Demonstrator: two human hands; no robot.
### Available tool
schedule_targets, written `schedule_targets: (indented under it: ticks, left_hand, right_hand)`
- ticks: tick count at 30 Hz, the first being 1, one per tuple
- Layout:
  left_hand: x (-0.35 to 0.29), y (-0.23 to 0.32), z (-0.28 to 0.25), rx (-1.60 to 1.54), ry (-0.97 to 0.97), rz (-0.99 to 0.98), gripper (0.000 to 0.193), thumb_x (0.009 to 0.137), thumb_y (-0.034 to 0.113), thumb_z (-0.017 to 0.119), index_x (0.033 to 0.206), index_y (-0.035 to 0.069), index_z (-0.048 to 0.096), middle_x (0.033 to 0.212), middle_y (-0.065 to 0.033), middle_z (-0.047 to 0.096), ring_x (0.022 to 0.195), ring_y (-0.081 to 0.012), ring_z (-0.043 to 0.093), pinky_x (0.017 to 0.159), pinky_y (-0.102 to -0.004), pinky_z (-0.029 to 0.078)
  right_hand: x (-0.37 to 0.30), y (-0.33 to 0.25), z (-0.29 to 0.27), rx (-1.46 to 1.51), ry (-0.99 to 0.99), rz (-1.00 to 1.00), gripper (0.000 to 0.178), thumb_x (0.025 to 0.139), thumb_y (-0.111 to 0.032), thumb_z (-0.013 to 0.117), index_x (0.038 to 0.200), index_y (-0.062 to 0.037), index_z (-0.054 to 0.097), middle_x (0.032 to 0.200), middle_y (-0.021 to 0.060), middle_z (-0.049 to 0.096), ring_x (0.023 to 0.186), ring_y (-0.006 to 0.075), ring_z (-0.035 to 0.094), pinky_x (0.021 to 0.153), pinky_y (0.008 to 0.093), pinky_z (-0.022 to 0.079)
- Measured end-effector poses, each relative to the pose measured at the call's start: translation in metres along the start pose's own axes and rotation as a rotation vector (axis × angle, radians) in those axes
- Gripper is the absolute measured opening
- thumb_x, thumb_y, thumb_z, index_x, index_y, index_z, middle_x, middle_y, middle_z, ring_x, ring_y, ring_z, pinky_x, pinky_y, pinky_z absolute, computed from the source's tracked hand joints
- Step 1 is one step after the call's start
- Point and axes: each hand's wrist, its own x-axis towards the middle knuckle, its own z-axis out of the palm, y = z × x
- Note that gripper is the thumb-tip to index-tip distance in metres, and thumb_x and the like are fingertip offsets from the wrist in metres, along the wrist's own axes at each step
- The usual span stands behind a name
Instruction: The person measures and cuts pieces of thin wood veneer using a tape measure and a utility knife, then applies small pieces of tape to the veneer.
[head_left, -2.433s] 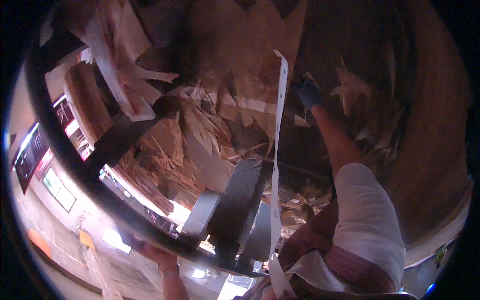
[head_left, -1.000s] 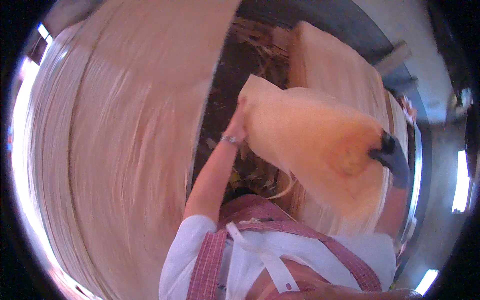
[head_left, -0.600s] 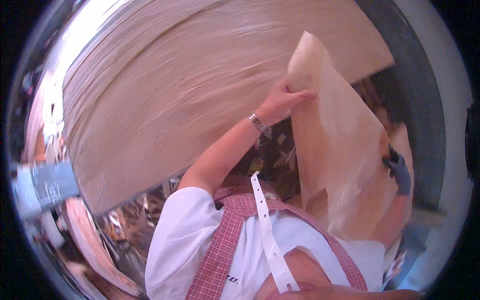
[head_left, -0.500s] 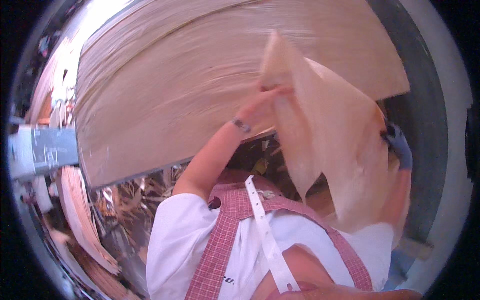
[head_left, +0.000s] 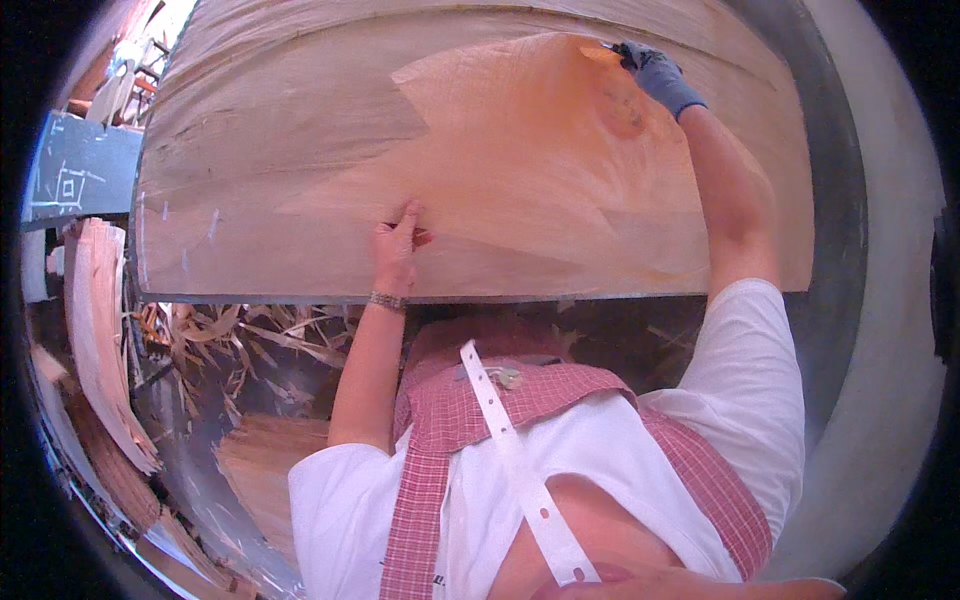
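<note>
A torn, orange-tinged wood veneer sheet [head_left: 530, 130] with a ragged left edge lies across the large stack of pale veneer [head_left: 260, 120] before me. My right hand [head_left: 655, 78], in a grey-blue glove with dark fingertips, reaches to the sheet's far right edge, fingers closed on it beside a brown knot. Bare and wearing a bracelet, my left hand [head_left: 396, 248] rests low at the near left part of the sheet. Its fingers are curled around something small, dark and reddish that I cannot make out.
Left of the stack stands a blue-grey metal beam [head_left: 95, 170] with chalk marks. Below it are bundled veneer strips [head_left: 100, 330]. Wood scraps [head_left: 240, 340] litter the floor under the near edge. A grey curved surface [head_left: 890, 250] runs along the right.
The torn sheet, held up and folded in front of me before, now lies spread on the stack. My right hand has moved far forward; my left has come nearer and left.
</note>
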Motion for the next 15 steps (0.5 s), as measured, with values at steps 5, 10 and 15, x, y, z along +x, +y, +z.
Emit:
schedule_targets:
  ticks: [5,10,15]
  left_hand:
    - [0.017,-0.023,0.002,0.009,0.135,0.003,0.028,0.084,0.022,0.073,0.092,0.0,0.059,0.081,-0.009,0.063,0.061,-0.0166,0.063,0.045,-0.0268,0.053]
    - [0.013,-0.031,0.006,0.085,0.244,0.04,0.032,0.084,0.023,0.074,0.094,-0.001,0.056,0.086,-0.0101,0.06,0.064,-0.016,0.061,0.047,-0.026,0.053]
    - [0.002,-0.035,-0.017,0.802,0.591,0.581,0.032,0.083,0.014,0.069,0.108,0.0,0.054,0.1,-0.0138,0.057,0.09,-0.0268,0.059,0.076,-0.039,0.051]
  right_hand:
    - [0.011,-0.05,0.027,-0.361,0.196,0.081,0.035,0.092,-0.026,0.053,0.125,-0.0147,0.049,0.111,0.0193,0.06,0.103,0.0351,0.058,0.082,0.0467,0.049]
    - [-0.036,-0.125,0.045,0.39,0.234,-0.17,0.03,0.089,-0.023,0.062,0.113,-0.0062,0.056,0.098,0.0165,0.063,0.091,0.0341,0.059,0.08,0.0451,0.047]
    - [-0.089,-0.245,0.103,0.736,0.077,-0.421,0.023,0.093,-0.014,0.05,0.113,-0.0045,0.056,0.096,0.0225,0.059,0.087,0.038,0.058,0.077,0.0466,0.046]
